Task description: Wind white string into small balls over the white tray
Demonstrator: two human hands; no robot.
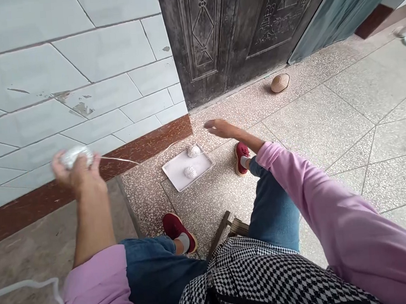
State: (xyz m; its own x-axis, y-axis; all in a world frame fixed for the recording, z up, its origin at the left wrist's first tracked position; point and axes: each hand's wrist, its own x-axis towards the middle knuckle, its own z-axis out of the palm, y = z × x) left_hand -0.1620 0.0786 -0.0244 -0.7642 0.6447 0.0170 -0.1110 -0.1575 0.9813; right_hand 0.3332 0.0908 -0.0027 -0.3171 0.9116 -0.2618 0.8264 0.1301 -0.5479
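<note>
My left hand (80,173) is closed around a ball of white yarn (77,157), held up in front of the tiled wall at the left. From the ball a white strand (119,159) sags to the right, then rises faintly toward my right hand (218,128). The fingers of that hand are drawn together at the strand's far end; motion blur softens them. Between my feet and the wall, a shallow pale tray (174,173) rests on the floor. Two more white yarn balls, one farther back (193,151) and one nearer (190,172), sit in it.
A dark carved door (211,39) and blue-grey curtain (340,14) stand beyond the tray. A brown rounded object (280,83) lies by the threshold. Below me are part of a wooden stool (226,225) and my red shoes (176,229). A white cord (27,285) crosses the lower left.
</note>
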